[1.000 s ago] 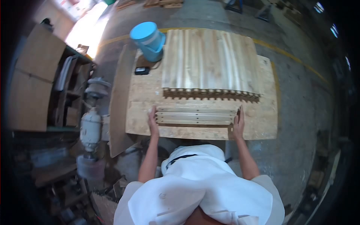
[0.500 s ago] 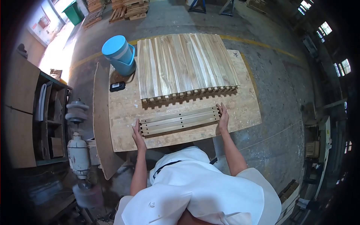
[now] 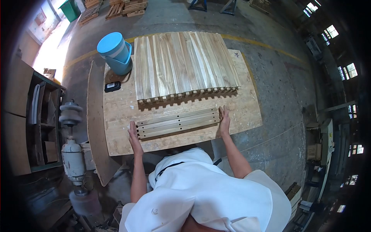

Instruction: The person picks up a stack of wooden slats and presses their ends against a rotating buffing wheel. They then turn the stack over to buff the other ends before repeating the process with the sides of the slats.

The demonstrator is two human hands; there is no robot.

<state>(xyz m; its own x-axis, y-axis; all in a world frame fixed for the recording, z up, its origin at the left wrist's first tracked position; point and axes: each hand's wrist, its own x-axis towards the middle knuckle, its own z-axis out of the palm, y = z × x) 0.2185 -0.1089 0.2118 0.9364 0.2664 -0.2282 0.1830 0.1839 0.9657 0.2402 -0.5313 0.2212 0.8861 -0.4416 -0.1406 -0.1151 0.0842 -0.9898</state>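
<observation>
A small row of narrow wooden slats (image 3: 181, 125) with dark drilled holes lies across the near part of the wooden board. At the row's left end is my left hand (image 3: 135, 140), its fingers stretched out and flat along the slat ends. My right hand (image 3: 224, 123) stands at the opposite end with straight fingers, thumb side toward the slats. Both palms face inward; whether each one presses on the ends is hard to tell. Just beyond lies a wide stack of longer wooden slats (image 3: 185, 65), with stubby notched ends facing me.
The plywood tabletop (image 3: 119, 131) also carries a blue lidded bucket (image 3: 116, 54) and a small black device (image 3: 112, 86) at the left. A grinding or polishing machine (image 3: 73, 158) and a shelf unit (image 3: 46, 123) stand to the left. Wood piles (image 3: 125, 7) sit at the back.
The whole view has shifted slightly, so everything appears a little further left. Both hands stay at the row's ends; the left fingers look a bit straighter and slightly further from the slats.
</observation>
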